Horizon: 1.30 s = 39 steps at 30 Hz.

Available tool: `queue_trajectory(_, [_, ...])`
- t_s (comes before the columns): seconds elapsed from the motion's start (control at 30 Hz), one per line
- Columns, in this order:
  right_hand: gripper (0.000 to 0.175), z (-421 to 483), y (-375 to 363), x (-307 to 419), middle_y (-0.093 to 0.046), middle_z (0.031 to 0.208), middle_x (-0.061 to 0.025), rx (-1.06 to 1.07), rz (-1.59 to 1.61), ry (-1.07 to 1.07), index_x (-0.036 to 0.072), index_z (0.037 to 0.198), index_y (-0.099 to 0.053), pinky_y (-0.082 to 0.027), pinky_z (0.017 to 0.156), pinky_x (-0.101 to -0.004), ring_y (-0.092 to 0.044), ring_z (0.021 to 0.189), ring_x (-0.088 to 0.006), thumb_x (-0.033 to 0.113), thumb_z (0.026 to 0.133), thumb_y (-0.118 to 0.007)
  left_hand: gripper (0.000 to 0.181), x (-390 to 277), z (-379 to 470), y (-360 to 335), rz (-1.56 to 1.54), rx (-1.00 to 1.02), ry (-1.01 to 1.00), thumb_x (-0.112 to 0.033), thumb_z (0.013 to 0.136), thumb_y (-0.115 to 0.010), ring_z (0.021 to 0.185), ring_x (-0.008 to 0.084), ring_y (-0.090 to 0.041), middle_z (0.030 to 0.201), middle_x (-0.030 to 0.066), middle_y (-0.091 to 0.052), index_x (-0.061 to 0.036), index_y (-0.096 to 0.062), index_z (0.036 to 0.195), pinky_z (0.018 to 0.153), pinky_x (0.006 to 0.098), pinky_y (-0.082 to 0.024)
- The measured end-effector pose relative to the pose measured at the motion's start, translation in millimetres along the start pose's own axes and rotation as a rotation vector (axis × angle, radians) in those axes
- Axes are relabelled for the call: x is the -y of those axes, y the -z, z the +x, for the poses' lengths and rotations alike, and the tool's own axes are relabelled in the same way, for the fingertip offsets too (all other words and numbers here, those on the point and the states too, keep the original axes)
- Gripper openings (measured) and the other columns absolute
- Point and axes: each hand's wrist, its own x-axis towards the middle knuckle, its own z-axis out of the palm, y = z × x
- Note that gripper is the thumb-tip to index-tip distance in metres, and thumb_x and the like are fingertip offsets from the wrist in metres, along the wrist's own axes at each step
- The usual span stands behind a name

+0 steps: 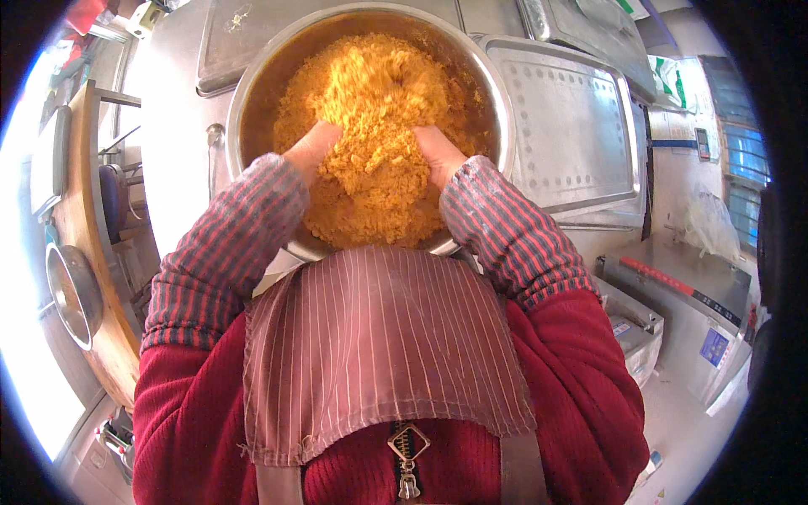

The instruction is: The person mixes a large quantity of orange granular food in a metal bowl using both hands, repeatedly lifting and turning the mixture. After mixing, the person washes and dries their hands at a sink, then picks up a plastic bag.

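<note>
A wide stainless steel bowl point(507, 120) stands before me, holding a loose, crumbly orange-yellow mixture point(379, 145). My left hand point(315, 146) is sunk in the left side of the heap, and my right hand point(440, 151) in the right side. Between them they hold up a mound of crumbs, blurred at its far end. The mixture hides my fingers; only the thumb sides and wrists show. Finer, darker crumbs lie around the mound and cling to the bowl's inner wall.
A metal tray point(568, 126) lies right of the bowl, and another tray point(221, 57) behind its left side. A metal spoon or ladle point(215, 134) lies by the left rim. Far left, a steel basin point(76, 297) rests by a wooden table edge point(95, 252). A metal box point(688, 284) stands at right.
</note>
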Motion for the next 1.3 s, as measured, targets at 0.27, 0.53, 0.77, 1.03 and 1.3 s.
queue_trajectory(0.27, [0.052, -33.6, -29.5, 35.8, -0.055, 0.128, -0.0074, 0.093, 0.206, 0.276, 0.005, 0.133, -0.051, -0.047, 0.089, -0.0415, -0.051, 0.114, -0.0208, 0.039, 0.095, -0.058, 0.035, -66.2, -29.0, -63.5, -0.136, -0.159, -0.035, -0.027, 0.101, -0.050, 0.106, 0.0195, -0.062, 0.120, 0.0094, -0.064, -0.0063, -0.055, 0.129, 0.089, 0.0372, -0.053])
queue_trajectory(0.53, [0.093, -106.0, 8.2, 44.6, 0.000, 0.163, -0.0082, -0.060, -0.011, -0.140, 0.015, 0.156, -0.008, -0.023, 0.102, -0.0747, -0.004, 0.144, -0.0492, 0.061, 0.090, -0.055, 0.051, -51.2, -106.1, -37.6, -0.014, -0.300, 0.215, -0.040, 0.102, -0.044, 0.133, 0.0309, -0.044, 0.144, 0.0096, -0.047, -0.0081, -0.042, 0.143, 0.102, 0.0695, -0.031])
queue_trajectory(0.77, [0.069, -63.8, -12.5, -24.6, -0.043, 0.148, -0.0119, 0.055, 0.433, -0.153, 0.015, 0.147, -0.037, -0.036, 0.106, -0.0624, -0.044, 0.133, -0.0348, 0.056, 0.094, -0.052, 0.058, 18.7, -64.7, -31.3, -0.409, -0.064, 0.227, -0.045, 0.100, -0.047, 0.131, 0.0307, -0.046, 0.144, 0.0096, -0.048, -0.0100, -0.040, 0.145, 0.109, 0.0563, -0.036])
queue_trajectory(1.03, [0.051, -36.2, -32.7, -26.1, -0.064, 0.123, -0.0138, 0.102, 0.474, -0.296, 0.005, 0.128, -0.056, -0.050, 0.097, -0.0471, -0.063, 0.109, -0.0291, 0.044, 0.095, -0.054, 0.051, 39.5, -41.2, -24.9, -0.410, 0.069, 0.265, -0.040, 0.094, -0.061, 0.119, 0.0243, -0.058, 0.132, 0.0098, -0.060, -0.0079, -0.055, 0.134, 0.105, 0.0433, -0.046])
queue_trajectory(1.3, [0.027, -10.7, -22.5, -30.8, -0.069, 0.091, -0.0107, -0.109, 0.045, 0.060, 0.001, 0.109, -0.065, -0.056, 0.075, -0.0384, -0.068, 0.085, -0.0228, 0.021, 0.095, -0.053, 0.036, 28.7, -35.0, -17.4, -0.360, -0.035, 0.102, -0.027, 0.098, -0.054, 0.098, 0.0216, -0.068, 0.115, 0.0109, -0.069, -0.0036, -0.060, 0.124, 0.089, 0.0398, -0.056])
